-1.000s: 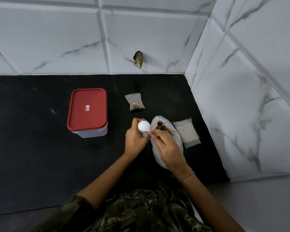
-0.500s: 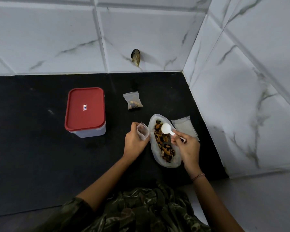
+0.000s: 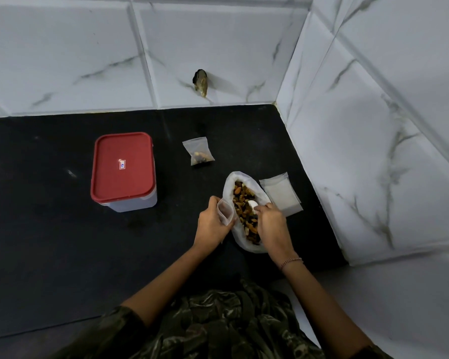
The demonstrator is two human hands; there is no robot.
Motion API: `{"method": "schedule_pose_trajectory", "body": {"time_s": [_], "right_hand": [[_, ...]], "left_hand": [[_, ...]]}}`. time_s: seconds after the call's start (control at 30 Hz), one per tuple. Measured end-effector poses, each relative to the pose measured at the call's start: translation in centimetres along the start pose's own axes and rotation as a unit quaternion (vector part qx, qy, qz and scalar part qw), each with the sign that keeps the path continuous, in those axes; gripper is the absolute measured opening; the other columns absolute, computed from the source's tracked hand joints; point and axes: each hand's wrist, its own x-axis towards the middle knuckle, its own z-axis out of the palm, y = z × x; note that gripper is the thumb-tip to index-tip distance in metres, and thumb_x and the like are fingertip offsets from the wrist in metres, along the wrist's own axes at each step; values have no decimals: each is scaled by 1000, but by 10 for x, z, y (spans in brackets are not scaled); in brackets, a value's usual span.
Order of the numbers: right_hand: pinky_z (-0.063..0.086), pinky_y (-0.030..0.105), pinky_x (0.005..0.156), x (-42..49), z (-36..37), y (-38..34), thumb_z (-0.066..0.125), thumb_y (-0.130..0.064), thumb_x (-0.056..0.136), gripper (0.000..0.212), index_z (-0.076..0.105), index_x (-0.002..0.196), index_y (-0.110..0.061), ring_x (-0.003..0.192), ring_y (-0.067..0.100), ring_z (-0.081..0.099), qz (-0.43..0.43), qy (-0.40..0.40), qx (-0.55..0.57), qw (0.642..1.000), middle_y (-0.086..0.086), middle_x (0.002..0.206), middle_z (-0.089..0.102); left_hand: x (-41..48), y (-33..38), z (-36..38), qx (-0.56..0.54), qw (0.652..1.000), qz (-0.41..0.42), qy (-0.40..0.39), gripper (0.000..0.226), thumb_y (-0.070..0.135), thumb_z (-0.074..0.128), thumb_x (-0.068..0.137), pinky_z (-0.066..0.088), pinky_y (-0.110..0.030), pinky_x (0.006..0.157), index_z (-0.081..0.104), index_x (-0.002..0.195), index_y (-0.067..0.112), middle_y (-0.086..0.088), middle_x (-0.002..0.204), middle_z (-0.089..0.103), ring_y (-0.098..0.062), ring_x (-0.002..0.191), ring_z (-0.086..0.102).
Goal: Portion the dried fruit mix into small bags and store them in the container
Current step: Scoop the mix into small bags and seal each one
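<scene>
On the black surface (image 3: 49,229), in the corner by the white marbled wall tiles (image 3: 373,125): a large white plastic bag (image 3: 228,182) lay open, with the dried fruit mix (image 3: 240,198) exposed along its length. The right hand (image 3: 271,224) was over it, fingers (image 3: 263,209) curled and pinched on the handle of a small white plastic spoon (image 3: 252,204), bowl down at the mix.

The left hand (image 3: 213,224) sat just beside the big bag's left edge. Its fingers (image 3: 213,203) were clamped round a small clear zip bag (image 3: 224,212), mouth held open and facing up. It looked empty or near it.

One filled small clear bag (image 3: 198,151) lay flat further back, apart from both hands. A stack of flat empty clear bags (image 3: 280,195) sat against the big bag's right side; touching or not, couldn't tell. A rectangular plastic container with a red lid (image 3: 122,172) stood well to the left, lid on.

My read: scoop step, early in the job, one portion done. Container contents not visible.

To do it well:
- Load the spoon level, not heaped. The small bag's mouth looked barely wider than the bowl.
- Hold the small bag's mouth over the big bag so any spill drops back in.
- Pinch the mouth open from the sides and tip the spoon in past the zip strip, so no bits foul the seal.
- Match the fill to the finished bag.
- The lid has to come off before storing.
</scene>
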Motion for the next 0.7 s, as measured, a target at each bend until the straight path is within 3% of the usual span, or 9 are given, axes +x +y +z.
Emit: {"method": "schedule_pose_trajectory", "body": {"time_s": [0.13,0.23,0.37,0.47,0.6,0.7], "right_hand": [[45,17,80,1,-8,1,51,-12,95,24,67,112,-6,95,16,64,82,-14,120,989,8,105,68],[49,16,73,6,-10,8,56,-10,92,20,68,108,-5,73,6,65,160,-32,228,960,3,84,69],[50,13,67,11,-8,15,57,-8,91,19,69,106,-5,64,1,63,203,-36,282,937,-3,71,66],[51,15,68,8,-10,17,57,-8,92,20,70,106,-4,71,8,66,194,-37,270,942,1,77,69],[46,20,85,0,-7,-1,53,-13,94,23,66,112,-7,100,16,62,77,-21,97,992,5,107,66],[51,22,84,5,-7,-3,53,-14,94,23,65,113,-8,93,13,64,100,-46,140,984,5,102,68]], "left_hand": [[2,-2,3,9,1000,1,-6,36,23,73,83,50,-12,63,48,108,14,3,97,63,-6,83,63],[3,-3,4,9,1000,0,-11,37,22,73,83,53,-17,69,49,109,14,2,100,64,-8,87,64],[3,-3,4,11,1000,5,-10,37,21,73,82,50,-12,65,49,109,15,5,99,63,-6,86,63],[2,-3,3,4,1000,7,-8,34,20,73,82,51,-11,64,49,107,16,6,96,63,-5,84,63],[1,-2,5,6,1000,13,-9,30,19,72,84,50,-10,62,50,104,13,10,90,60,-2,78,62],[1,-2,5,5,1000,19,-2,29,19,72,83,52,-14,63,51,102,12,8,89,62,-4,78,63]]}}
